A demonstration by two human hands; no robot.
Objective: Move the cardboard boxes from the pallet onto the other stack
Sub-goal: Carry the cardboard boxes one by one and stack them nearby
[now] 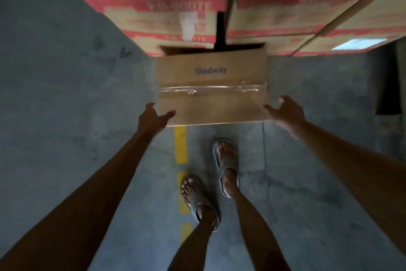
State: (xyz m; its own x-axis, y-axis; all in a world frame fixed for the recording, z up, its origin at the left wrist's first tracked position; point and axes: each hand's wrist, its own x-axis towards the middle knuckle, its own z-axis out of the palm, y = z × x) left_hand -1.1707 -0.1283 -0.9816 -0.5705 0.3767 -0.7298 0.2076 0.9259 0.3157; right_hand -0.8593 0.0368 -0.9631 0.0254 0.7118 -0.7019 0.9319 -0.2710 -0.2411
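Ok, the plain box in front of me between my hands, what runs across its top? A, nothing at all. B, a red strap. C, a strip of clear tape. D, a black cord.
C: a glossy strip of clear tape crosses the top of the Glodway box from side to side, just nearer the person than the printed name.

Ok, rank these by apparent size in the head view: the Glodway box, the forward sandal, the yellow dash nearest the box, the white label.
1. Glodway box
2. forward sandal
3. yellow dash and white label: too alike to rank.
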